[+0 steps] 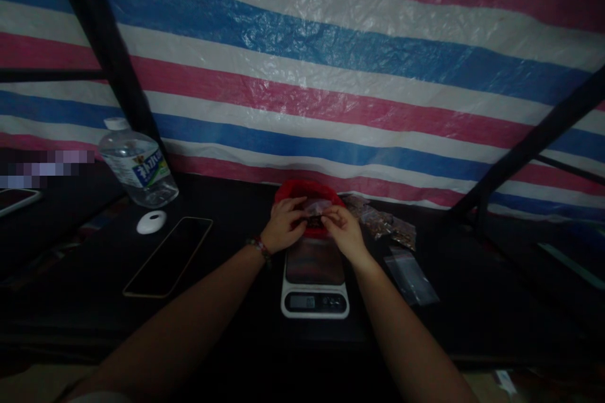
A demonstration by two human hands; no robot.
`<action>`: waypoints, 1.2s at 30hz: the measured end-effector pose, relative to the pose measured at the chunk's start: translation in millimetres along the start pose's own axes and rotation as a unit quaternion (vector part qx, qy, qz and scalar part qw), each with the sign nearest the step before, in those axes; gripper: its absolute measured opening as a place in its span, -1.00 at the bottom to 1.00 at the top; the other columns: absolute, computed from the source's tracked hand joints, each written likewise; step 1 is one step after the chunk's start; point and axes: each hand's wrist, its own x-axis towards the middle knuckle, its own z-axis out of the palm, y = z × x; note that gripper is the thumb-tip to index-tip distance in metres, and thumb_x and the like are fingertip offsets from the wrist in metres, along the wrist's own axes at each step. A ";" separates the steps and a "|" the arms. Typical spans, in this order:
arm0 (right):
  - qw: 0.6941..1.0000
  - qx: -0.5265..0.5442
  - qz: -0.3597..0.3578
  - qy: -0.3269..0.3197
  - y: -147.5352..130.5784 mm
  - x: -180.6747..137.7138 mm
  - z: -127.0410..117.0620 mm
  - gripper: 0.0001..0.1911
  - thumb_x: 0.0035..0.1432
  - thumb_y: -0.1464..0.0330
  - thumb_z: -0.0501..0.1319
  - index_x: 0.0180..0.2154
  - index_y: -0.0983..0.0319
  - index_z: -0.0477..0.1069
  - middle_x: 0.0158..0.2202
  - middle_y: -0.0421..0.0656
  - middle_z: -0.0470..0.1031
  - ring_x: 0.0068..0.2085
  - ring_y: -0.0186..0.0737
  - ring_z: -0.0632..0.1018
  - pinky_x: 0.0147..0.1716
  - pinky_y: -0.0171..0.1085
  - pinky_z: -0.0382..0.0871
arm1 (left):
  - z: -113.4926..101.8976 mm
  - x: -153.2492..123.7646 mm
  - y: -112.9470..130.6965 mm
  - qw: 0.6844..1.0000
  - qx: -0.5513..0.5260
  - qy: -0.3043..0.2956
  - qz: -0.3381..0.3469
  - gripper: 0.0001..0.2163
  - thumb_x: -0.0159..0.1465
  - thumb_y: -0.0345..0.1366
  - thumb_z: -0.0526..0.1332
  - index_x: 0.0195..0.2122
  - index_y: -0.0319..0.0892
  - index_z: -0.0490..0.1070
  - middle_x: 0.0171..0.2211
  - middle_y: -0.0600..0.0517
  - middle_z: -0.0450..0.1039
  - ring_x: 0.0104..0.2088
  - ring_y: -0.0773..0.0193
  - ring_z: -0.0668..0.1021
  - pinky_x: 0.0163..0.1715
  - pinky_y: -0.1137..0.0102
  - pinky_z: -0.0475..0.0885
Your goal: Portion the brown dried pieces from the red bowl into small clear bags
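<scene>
Left hand (284, 227) and right hand (347, 233) partly block our view into the red bag (308, 187); a white-rimmed device (17, 200) is cropped at left.

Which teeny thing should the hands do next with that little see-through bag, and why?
Perhaps ease a few brown bits into the small clear bag. The left hand and right hand seem to hold it at the mouth of the red bag, with the bits just below. It's too dim to tell how full it already is.
</scene>
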 end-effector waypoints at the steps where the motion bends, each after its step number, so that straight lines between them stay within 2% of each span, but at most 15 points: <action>1: 1.000 0.005 0.003 -0.006 -0.2 -0.2 0.3 -0.81 0.00 0.26 0.24 -0.33 0.19 0.32 -0.40 -0.20 0.52 -0.33 -0.22 0.55 -0.30 -0.24 0.43 | 0.0 0.1 0.8 1.000 0.007 -0.010 -0.001 -0.73 0.15 -0.34 0.16 -0.12 -0.05 0.48 0.12 -0.02 0.31 0.09 0.07 0.33 0.07 0.10 0.17; 6: 0.999 0.053 0.009 0.001 1.2 0.7 -1.4 -0.81 0.00 0.26 0.25 -0.34 0.19 0.34 -0.39 -0.20 0.52 -0.33 -0.25 0.54 -0.31 -0.27 0.41 | -0.3 1.3 4.5 0.999 0.020 -0.023 -0.027 -0.62 0.15 -0.35 0.14 0.03 -0.07 0.36 0.02 -0.02 0.40 0.05 0.08 0.35 0.05 0.12 0.15; 14: 0.997 0.063 0.034 0.015 5.4 3.4 -4.2 -0.78 -0.06 0.27 0.29 -0.32 0.19 0.39 -0.34 -0.20 0.55 -0.30 -0.24 0.55 -0.25 -0.27 0.40 | 2.2 1.4 3.4 0.996 0.062 -0.023 -0.058 -0.59 0.14 -0.32 0.14 0.05 -0.12 0.33 0.10 -0.04 0.32 0.08 0.06 0.31 0.03 0.13 0.16; 16: 0.999 0.022 0.018 0.040 7.9 4.5 -6.5 -0.78 -0.06 0.29 0.29 -0.31 0.18 0.41 -0.31 -0.19 0.56 -0.27 -0.22 0.56 -0.23 -0.24 0.40 | 1.6 1.6 3.6 0.996 0.062 -0.013 -0.060 -0.63 0.15 -0.32 0.13 0.01 -0.14 0.36 0.07 -0.04 0.35 0.06 0.07 0.32 0.02 0.14 0.16; 18: 0.994 -0.071 -0.016 0.077 8.8 5.4 -10.2 -0.80 -0.04 0.29 0.28 -0.29 0.18 0.44 -0.31 -0.17 0.56 -0.26 -0.21 0.56 -0.19 -0.21 0.38 | -0.7 1.9 4.8 0.997 0.054 0.000 -0.051 -0.67 0.16 -0.34 0.13 -0.03 -0.13 0.39 0.01 -0.03 0.39 0.02 0.10 0.35 0.01 0.15 0.18; 21: 0.965 -0.233 -0.078 0.095 5.4 5.8 -16.2 -0.87 0.00 0.29 0.26 -0.36 0.18 0.50 -0.43 -0.18 0.52 -0.32 -0.20 0.51 -0.21 -0.20 0.35 | -5.5 2.4 7.3 0.999 0.036 0.015 -0.023 -0.71 0.18 -0.36 0.11 -0.07 -0.12 0.41 -0.10 -0.01 0.44 -0.04 0.15 0.39 0.00 0.18 0.20; 24: 0.947 -0.285 -0.116 0.092 0.1 5.6 -18.8 -0.87 0.07 0.31 0.21 -0.45 0.19 0.48 -0.49 -0.19 0.42 -0.37 -0.24 0.44 -0.29 -0.24 0.33 | -8.2 2.5 7.6 0.999 0.010 0.039 0.009 -0.76 0.20 -0.37 0.11 -0.11 -0.17 0.42 -0.16 -0.03 0.45 -0.09 0.17 0.42 -0.01 0.19 0.25; 27: 0.949 -0.263 -0.143 0.096 -1.3 4.9 -16.7 -0.88 0.06 0.32 0.21 -0.33 0.20 0.46 -0.29 -0.12 0.44 -0.23 -0.20 0.45 -0.23 -0.22 0.35 | -7.9 2.3 5.8 0.997 -0.019 0.065 0.024 -0.80 0.21 -0.39 0.10 -0.16 -0.20 0.42 -0.21 -0.05 0.45 -0.14 0.20 0.44 -0.06 0.23 0.32; 30: 0.959 -0.239 -0.130 0.074 2.5 3.7 -12.8 -0.55 -0.04 0.31 0.30 -0.05 0.17 0.36 -0.08 -0.07 0.41 -0.16 -0.15 0.45 -0.19 -0.18 0.37 | -6.0 1.8 4.2 0.996 -0.049 0.073 0.026 -0.80 0.23 -0.41 0.09 -0.14 -0.21 0.41 -0.20 -0.07 0.44 -0.14 0.22 0.46 -0.10 0.27 0.37; 32: 0.971 -0.208 -0.096 0.065 6.9 3.4 -11.3 -0.45 -0.03 0.32 0.28 0.05 0.16 0.29 -0.14 -0.10 0.45 -0.24 -0.19 0.47 -0.22 -0.18 0.38 | -3.8 0.9 3.5 0.995 -0.066 0.074 0.023 -0.77 0.24 -0.42 0.09 -0.09 -0.20 0.38 -0.16 -0.08 0.43 -0.12 0.22 0.46 -0.08 0.28 0.38; 36: 0.994 -0.073 -0.034 0.080 13.9 5.8 -11.9 -0.59 0.06 0.34 0.18 0.00 0.17 0.32 -0.37 -0.21 0.42 -0.41 -0.29 0.45 -0.37 -0.26 0.38 | 3.6 -1.7 1.1 0.987 -0.137 0.085 -0.024 -0.60 0.21 -0.37 0.15 0.10 -0.17 0.23 -0.10 -0.09 0.41 -0.16 0.24 0.50 -0.13 0.29 0.43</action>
